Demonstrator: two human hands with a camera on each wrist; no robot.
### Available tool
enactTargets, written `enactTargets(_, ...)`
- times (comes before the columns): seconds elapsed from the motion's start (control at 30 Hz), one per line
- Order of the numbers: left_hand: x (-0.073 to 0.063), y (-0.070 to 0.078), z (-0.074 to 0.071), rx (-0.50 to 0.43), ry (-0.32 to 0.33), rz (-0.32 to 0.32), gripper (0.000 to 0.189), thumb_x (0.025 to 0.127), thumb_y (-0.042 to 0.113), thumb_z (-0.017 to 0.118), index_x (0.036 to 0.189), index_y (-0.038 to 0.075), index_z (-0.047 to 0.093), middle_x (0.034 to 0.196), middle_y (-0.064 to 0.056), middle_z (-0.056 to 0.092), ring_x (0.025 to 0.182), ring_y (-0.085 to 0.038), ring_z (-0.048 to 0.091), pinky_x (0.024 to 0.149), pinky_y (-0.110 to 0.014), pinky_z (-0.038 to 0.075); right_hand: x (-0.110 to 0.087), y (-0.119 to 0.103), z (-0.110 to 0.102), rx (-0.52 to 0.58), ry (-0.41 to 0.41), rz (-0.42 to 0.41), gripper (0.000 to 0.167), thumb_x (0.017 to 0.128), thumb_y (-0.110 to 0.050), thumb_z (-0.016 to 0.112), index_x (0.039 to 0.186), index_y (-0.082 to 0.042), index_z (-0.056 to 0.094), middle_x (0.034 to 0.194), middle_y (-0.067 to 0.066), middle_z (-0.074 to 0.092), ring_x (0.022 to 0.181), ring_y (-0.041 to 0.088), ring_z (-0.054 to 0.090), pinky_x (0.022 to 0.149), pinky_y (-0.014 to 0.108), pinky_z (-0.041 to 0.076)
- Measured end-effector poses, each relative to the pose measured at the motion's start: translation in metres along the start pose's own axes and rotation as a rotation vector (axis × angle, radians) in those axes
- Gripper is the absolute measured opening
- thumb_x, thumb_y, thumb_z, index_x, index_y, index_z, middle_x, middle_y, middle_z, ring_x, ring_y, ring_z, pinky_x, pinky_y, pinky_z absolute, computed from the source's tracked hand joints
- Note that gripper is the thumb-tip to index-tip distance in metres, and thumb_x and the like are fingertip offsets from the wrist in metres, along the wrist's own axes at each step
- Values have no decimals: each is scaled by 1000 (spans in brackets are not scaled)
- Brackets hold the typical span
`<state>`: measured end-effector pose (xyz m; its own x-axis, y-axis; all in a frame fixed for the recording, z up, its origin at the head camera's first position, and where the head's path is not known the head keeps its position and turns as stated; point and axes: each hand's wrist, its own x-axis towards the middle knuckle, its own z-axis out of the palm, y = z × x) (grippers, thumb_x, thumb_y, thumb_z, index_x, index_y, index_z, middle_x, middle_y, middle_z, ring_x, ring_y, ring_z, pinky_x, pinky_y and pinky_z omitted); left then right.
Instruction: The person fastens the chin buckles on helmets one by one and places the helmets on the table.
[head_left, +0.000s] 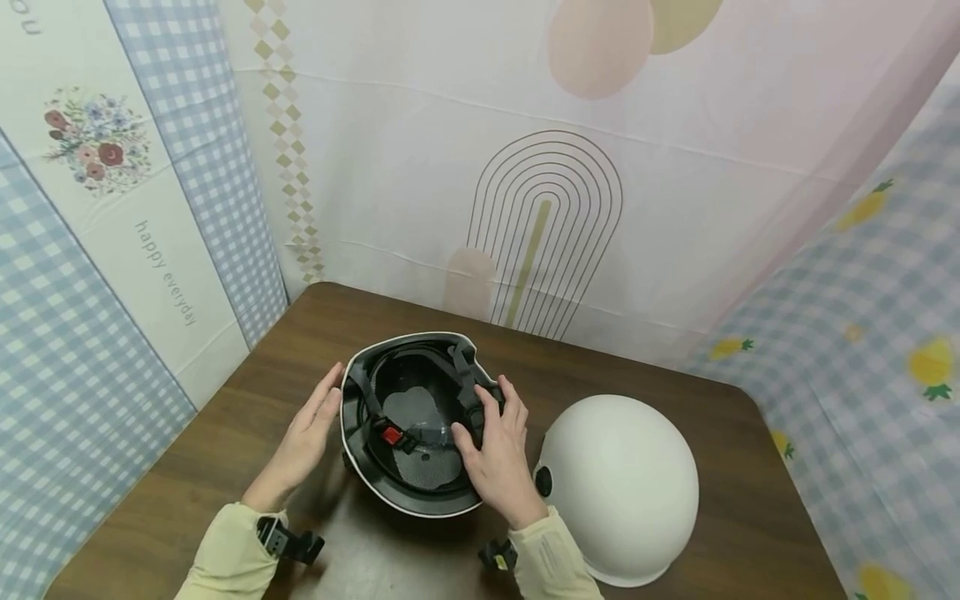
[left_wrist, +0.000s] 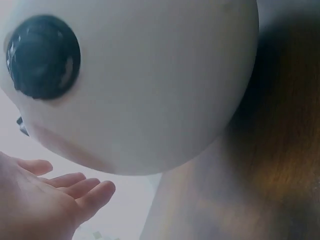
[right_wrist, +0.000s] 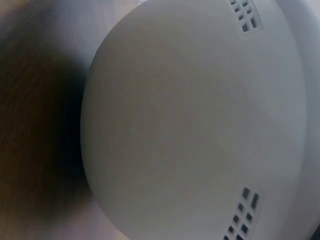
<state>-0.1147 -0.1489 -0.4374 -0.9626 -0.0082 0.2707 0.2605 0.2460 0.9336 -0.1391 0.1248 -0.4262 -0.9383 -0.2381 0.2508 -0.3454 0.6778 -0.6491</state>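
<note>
Reaching in from the lower left of the frame, the person's left grip held its fingers straight beside the shell of an upturned white helmet; whether they touched it was hard to tell. So flat a hold would probably have steadied little, so a hard push from the opposite side could have rolled the shell over. The helmet lay just below the middle of the frame, apparently crown down on the tabletop, and that rounded underside looked the likeliest cause of rocking or spinning under uneven pressure. Across its hollow hung a black strap with a red buckle, slack enough, it seemed, to snag a fingertip. Over the helmet's right edge the right grip was spread, fingers loosely bent, thumb over the hollow, no firm pinch visible; lifting by that side alone might have tipped the helmet and let it slip. At the lower right, a second white helmet sat dome up, its outline overlapped by the right sleeve, so a forearm swinging outward could have nudged it along the wood.
</note>
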Motion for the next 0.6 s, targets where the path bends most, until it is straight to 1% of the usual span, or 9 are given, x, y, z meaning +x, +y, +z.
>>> enactTargets(0.1,1,-3,-1,5,-6,-32,51,108,25,29,153,2,22,157,-20,22,141,-35,20,99,-6,23,2,5,2,26,5,-6,59,97,-37,58,147,-12,38,160,5,5,143,26,9,108,60,22)
enactTargets(0.2,3,-5,0,0,-39,-80,54,108,31,28,154,3,21,158,-18,19,143,-33,17,111,-24,22,4,10,4,54,13,-18,59,97,-36,59,147,-12,38,159,6,7,142,28,11,106,60,25)
enactTargets(0.27,4,-6,1,-2,-61,-109,56,108,33,27,154,3,19,159,-17,17,144,-32,15,113,-38,21,5,13,6,78,7,-18,60,97,-36,59,147,-11,38,159,7,8,142,28,13,105,59,29)
enactTargets(0.3,4,-7,2,-1,-68,-123,57,108,34,27,155,3,18,159,-17,17,144,-32,15,113,-39,21,6,15,6,93,2,-15,60,97,-36,59,147,-11,38,159,7,8,141,28,13,104,58,30)
enactTargets(0.33,5,-8,2,-7,-73,-133,57,108,34,27,155,2,18,159,-16,17,144,-32,15,112,-38,22,6,16,7,104,-4,-12,60,97,-35,59,147,-11,38,159,7,9,141,28,14,104,58,30)
enactTargets(0.37,5,-8,3,-10,-73,-141,57,108,34,27,155,2,17,159,-17,17,143,-32,16,111,-32,24,7,17,7,116,-11,-5,60,97,-35,59,147,-11,37,158,7,10,141,28,15,104,58,30)
enactTargets(0.43,6,-10,5,-27,-70,-149,58,108,35,27,154,1,17,159,-17,17,143,-32,18,105,-18,27,8,20,8,136,-28,14,60,97,-34,59,147,-11,37,158,7,12,140,28,16,106,57,27)
enactTargets(0.5,7,-12,6,-47,-69,-148,59,108,35,28,154,0,17,159,-18,18,142,-32,18,96,-6,26,9,23,9,138,-38,29,60,96,-36,59,147,-11,38,157,8,15,139,28,18,107,58,24)
enactTargets(0.6,10,-13,8,-76,-78,-139,61,108,36,28,153,-2,16,159,-19,17,143,-33,16,95,-3,25,10,26,9,142,-45,46,60,96,-38,59,146,-12,39,155,9,19,138,29,20,108,58,21)
